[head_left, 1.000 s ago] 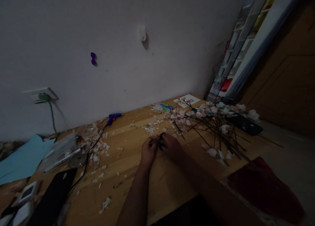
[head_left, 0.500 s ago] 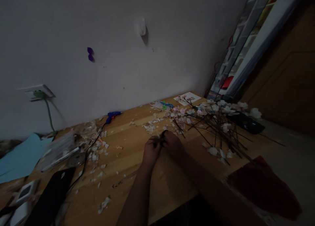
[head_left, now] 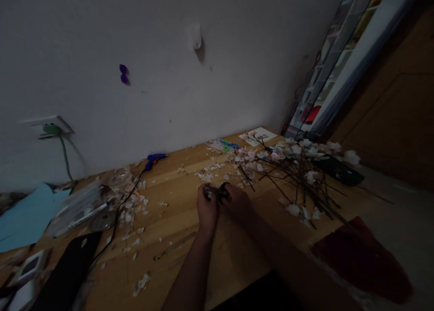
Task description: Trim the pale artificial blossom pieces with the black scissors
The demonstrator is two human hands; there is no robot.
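Above the middle of the table, my right hand (head_left: 238, 201) is closed around black-handled scissors (head_left: 223, 190). Their blades point left toward my left hand (head_left: 206, 211), whose fingers are pinched. A small pale piece shows at those fingertips; too dark and small to name, it may be a petal. Just beyond both hands lies a scatter of pale petals (head_left: 208, 173). Artificial blossom branches (head_left: 298, 166) with white and pink flowers and brown stems are heaped to the right.
A blue glue gun (head_left: 154, 161) lies near the wall, its black cord running toward the front left. Plastic bags (head_left: 79, 207), a black slab-like object (head_left: 68, 270) and light-blue sheets (head_left: 30, 214) are on the left. Dark red material (head_left: 362, 261) sits at the right edge.
My hands have turned slightly and the scissors now show more plainly, with their blades toward my left fingers. The view has shifted a little; the table items look unmoved.
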